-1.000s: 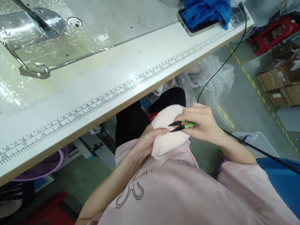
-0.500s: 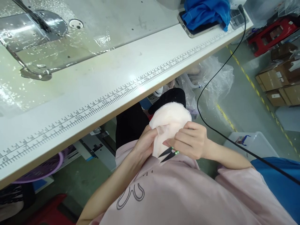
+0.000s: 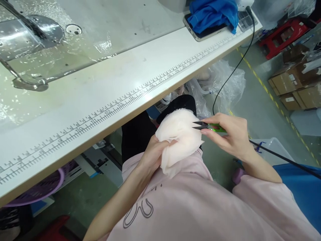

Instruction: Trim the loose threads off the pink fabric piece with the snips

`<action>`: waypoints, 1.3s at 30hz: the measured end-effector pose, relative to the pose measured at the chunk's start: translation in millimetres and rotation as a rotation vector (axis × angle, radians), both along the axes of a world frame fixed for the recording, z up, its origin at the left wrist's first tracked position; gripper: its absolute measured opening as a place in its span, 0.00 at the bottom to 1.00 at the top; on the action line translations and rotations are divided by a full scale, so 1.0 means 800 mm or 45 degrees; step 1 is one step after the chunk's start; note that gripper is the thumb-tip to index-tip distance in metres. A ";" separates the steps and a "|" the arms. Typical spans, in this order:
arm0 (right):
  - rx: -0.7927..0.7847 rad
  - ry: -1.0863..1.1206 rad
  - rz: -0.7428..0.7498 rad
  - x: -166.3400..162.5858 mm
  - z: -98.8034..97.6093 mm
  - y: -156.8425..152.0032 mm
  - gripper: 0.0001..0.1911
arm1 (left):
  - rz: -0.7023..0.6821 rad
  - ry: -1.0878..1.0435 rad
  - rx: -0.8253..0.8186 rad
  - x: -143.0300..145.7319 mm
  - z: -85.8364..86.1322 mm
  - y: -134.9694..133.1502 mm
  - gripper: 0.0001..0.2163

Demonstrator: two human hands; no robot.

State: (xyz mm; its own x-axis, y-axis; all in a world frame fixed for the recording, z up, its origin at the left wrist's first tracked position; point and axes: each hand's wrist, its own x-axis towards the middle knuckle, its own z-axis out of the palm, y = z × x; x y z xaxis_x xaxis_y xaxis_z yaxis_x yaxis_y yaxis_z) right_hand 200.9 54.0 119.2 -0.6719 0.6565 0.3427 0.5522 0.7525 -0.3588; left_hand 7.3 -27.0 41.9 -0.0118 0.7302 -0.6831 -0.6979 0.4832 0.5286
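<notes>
A pale pink piece of sheer, padded-looking fabric (image 3: 179,130) lies bunched above my lap. My left hand (image 3: 156,150) grips its left side, the thumb pressed on top and the other fingers mostly hidden beneath. At the fabric's right edge, my right hand (image 3: 229,134) pinches green-handled thread snips (image 3: 213,127) between thumb and fingers. Their black blades are slightly apart and point left, with the tips over or against the cloth; whether they touch it I cannot tell.
A sewing table (image 3: 120,83) with a printed ruler along its edge runs across the front. On it are a phone (image 3: 193,31) and a blue cloth (image 3: 213,16). A black cable (image 3: 233,68) hangs at the right, near cardboard boxes (image 3: 288,80). A purple basket (image 3: 60,182) sits below left.
My right hand has moved right and away from me, swinging the snips up from the fabric's lower part to its right edge. The fabric has been turned and looks looser and more crumpled.
</notes>
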 end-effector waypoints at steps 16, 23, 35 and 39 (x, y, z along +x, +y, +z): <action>0.361 -0.023 0.360 -0.050 -0.043 -0.028 0.08 | 0.116 -0.082 0.086 0.006 -0.005 0.001 0.09; -0.002 -0.167 0.383 -0.039 -0.038 -0.037 0.17 | 0.114 -0.176 0.079 0.003 -0.014 0.003 0.14; -0.502 0.139 0.234 -0.013 0.005 -0.017 0.15 | 0.158 -0.070 0.129 0.000 -0.026 -0.005 0.24; -0.144 0.017 0.002 -0.015 0.005 -0.007 0.11 | 0.124 -0.048 0.105 0.001 -0.023 -0.006 0.21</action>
